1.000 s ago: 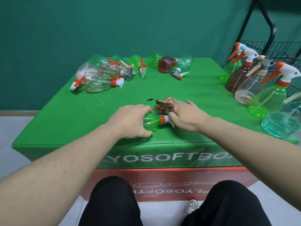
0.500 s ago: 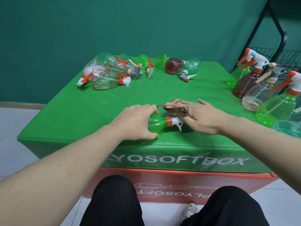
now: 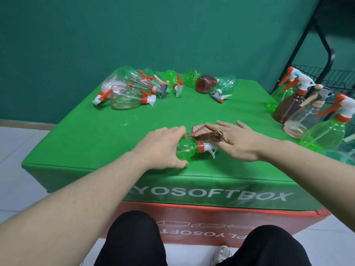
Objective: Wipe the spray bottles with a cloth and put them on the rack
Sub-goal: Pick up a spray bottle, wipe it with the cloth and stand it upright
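One legible print: "YOSOFTBOX" (image 3: 211,194)

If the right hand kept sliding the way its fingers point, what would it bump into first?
The right hand lies flat on the brown cloth, fingers pointing up and left across the table. That way looks free for a long stretch; the heap of bottles at the far left would probably come first, though depth is unclear.

Roughly fourteen spray bottles (image 3: 126,96), one brown cloth (image 3: 206,133), one wire rack (image 3: 338,77), two hands (image 3: 163,148).
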The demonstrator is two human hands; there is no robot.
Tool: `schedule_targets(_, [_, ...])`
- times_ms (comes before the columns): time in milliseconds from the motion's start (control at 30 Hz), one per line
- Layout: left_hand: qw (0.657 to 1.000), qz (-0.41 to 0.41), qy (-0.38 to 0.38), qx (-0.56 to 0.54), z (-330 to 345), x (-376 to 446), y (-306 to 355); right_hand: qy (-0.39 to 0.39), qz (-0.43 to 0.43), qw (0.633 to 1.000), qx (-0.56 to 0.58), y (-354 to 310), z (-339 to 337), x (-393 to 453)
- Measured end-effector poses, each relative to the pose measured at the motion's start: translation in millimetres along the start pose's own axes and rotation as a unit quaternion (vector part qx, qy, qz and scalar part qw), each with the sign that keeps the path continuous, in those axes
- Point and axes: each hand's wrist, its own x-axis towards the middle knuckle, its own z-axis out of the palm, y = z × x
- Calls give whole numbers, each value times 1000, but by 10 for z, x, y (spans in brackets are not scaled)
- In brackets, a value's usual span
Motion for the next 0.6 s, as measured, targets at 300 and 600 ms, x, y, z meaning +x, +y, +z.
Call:
schedule_targets(300, [998,38,29,41,85,-79,13,-5,13,999,-37,-147,-24,-38])
schedule_targets(600, [998,36,27,43,73,-44,33,-6,8,999,-50,-323,4,201])
